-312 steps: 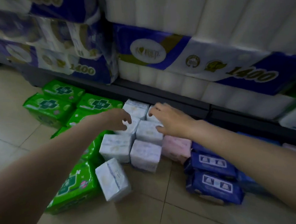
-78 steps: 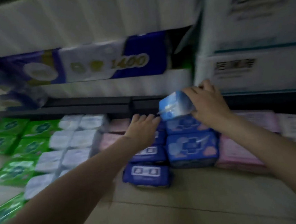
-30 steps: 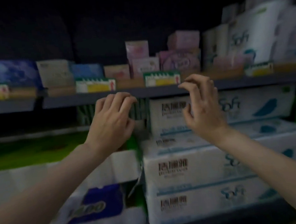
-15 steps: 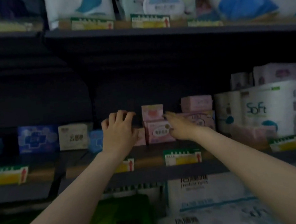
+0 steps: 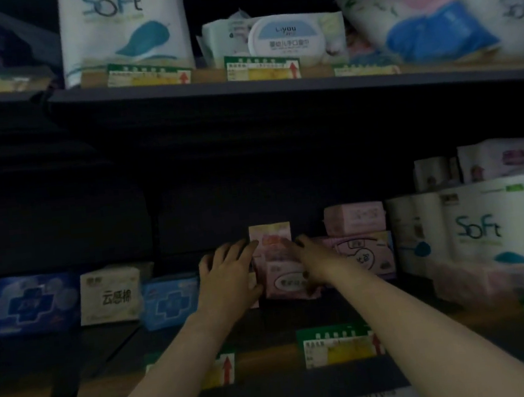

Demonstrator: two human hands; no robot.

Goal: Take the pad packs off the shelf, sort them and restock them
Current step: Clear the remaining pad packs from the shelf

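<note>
The middle shelf (image 5: 267, 329) holds a row of pad packs: a dark blue pack (image 5: 35, 303) at the far left, a white pack (image 5: 111, 294) beside it, a light blue pack (image 5: 168, 298) next, then a cluster of pink packs at the centre. A small pink pack (image 5: 271, 239) stands on top of a lower pink pack (image 5: 286, 280), and further right a pale pink pack (image 5: 354, 218) lies on a wider pink pack (image 5: 362, 254). Soft-branded paper rolls (image 5: 478, 232) fill the right end. The upper shelf (image 5: 275, 83) carries a tall Soft bag (image 5: 122, 29) and a wipes pack (image 5: 283, 36). The left hand (image 5: 229, 275) lies with straight fingers against the left side of the centre pink stack. The right hand (image 5: 313, 262) presses the stack's right side, thumb curled onto the lower pack's face; whether it truly grips is unclear in the dim light
</note>
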